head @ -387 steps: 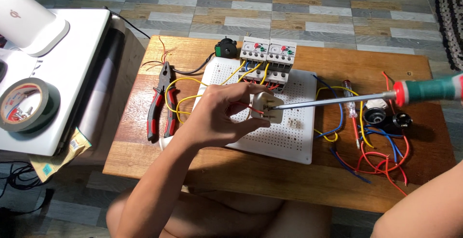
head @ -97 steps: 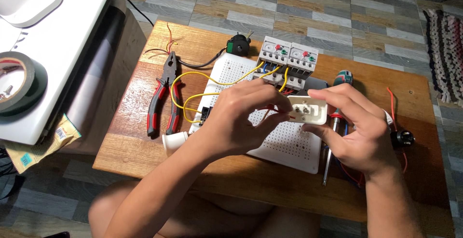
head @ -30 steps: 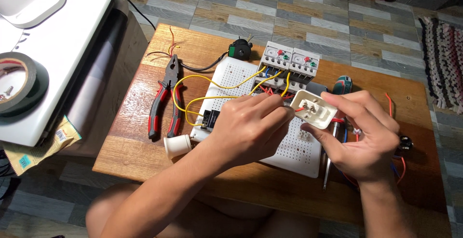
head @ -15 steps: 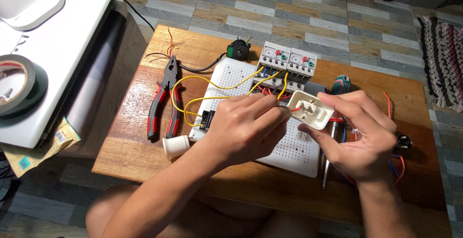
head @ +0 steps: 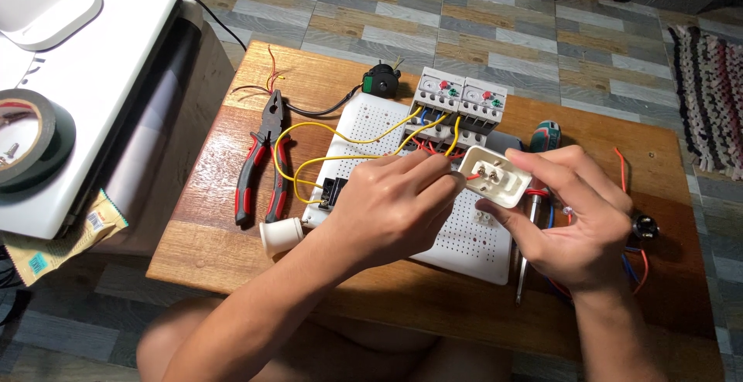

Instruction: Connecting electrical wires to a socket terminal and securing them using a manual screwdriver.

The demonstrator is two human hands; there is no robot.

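Hands meet over the white perforated board (head: pixel 464 235) that lies on the low wooden table (head: pixel 232 250). Right hand (head: pixel 576 219) grips a small white terminal housing (head: pixel 495 177) between thumb and curled fingers, holding it tilted just above the board's far right part, open face up with two metal screws visible. Left hand (head: pixel 387 208) has its fingers pressed together, pinching a thin red wire (head: pixel 472 176) whose end touches the housing's near left edge. Two grey breaker units (head: pixel 460 103) with red and green buttons sit at the board's far edge, and yellow wires (head: pixel 348 138) loop from them toward the left. Red-handled pliers (head: pixel 263 157) lie on the table left of the board, with a small white cylinder (head: pixel 280 235) near them. A screwdriver (head: pixel 534 196) with a green and red handle lies on the table under the right hand. A roll of black tape (head: pixel 31 146) rests on the white surface at far left.
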